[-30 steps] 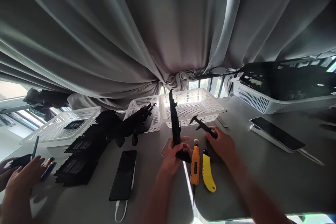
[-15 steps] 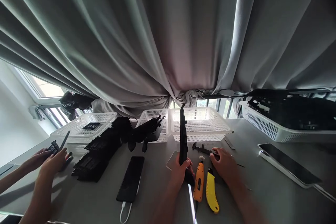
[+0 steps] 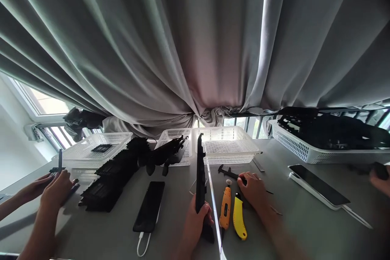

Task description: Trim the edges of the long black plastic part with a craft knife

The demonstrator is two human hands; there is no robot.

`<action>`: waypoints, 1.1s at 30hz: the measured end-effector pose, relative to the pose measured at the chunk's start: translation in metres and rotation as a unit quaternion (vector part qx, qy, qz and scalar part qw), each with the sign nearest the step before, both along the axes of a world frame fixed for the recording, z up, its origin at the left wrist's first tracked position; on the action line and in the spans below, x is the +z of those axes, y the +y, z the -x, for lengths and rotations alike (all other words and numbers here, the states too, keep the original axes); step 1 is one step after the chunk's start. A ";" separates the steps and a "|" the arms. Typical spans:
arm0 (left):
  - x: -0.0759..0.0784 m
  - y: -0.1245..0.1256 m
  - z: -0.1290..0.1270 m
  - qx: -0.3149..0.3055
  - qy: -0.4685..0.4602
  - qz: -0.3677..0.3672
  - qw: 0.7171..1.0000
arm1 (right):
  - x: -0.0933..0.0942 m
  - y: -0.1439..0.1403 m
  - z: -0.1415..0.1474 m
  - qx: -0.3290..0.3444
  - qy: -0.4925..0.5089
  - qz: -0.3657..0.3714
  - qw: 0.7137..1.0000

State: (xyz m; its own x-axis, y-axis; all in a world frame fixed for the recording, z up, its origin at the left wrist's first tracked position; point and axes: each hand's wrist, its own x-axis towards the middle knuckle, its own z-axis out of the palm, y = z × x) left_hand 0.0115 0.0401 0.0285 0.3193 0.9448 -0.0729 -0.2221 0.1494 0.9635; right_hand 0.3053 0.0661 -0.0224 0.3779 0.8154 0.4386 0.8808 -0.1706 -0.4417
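Observation:
My left hand [image 3: 198, 215] is closed around the lower part of a long, narrow black part [image 3: 200, 174] with a notched edge, held upright over the table. My right hand [image 3: 253, 189] has its fingers closed on the rear end of a dark caliper [image 3: 230, 173], which lies on the table with its jaws pointing left. Between my hands lie an orange rotary tool [image 3: 225, 209] with a small disc at its tip and a yellow utility knife [image 3: 239, 218].
White baskets [image 3: 225, 158] line the back below the curtain. Black parts are stacked [image 3: 105, 189] at the left. Phones [image 3: 149, 207] lie on both sides. A co-worker's hands [image 3: 53, 189] hold a part and a thin tool; another person's hand [image 3: 379, 180] is at the right edge.
The view has shifted slightly right. My left hand has lowered the black part a little toward me. Another person's hand holding something dark has appeared at the right edge. My right hand stays on the caliper.

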 end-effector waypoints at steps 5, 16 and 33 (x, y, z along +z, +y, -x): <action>0.006 -0.030 0.014 0.012 0.035 -0.002 0.999 | 0.013 0.000 0.001 0.023 0.000 -0.004 1.000; 0.013 -0.042 0.016 0.031 0.075 0.009 0.997 | 0.022 -0.125 0.065 0.101 0.110 0.082 0.985; 0.001 -0.043 0.017 0.016 0.100 -0.029 0.994 | -0.005 -0.144 0.078 0.181 0.771 -0.040 0.609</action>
State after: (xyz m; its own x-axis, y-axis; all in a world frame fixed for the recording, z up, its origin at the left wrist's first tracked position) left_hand -0.0053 -0.0033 0.0295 0.2729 0.9590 -0.0769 -0.0293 0.0882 0.9957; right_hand 0.2269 -0.0779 -0.0272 0.1922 0.9672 -0.1663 -0.6182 -0.0123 -0.7859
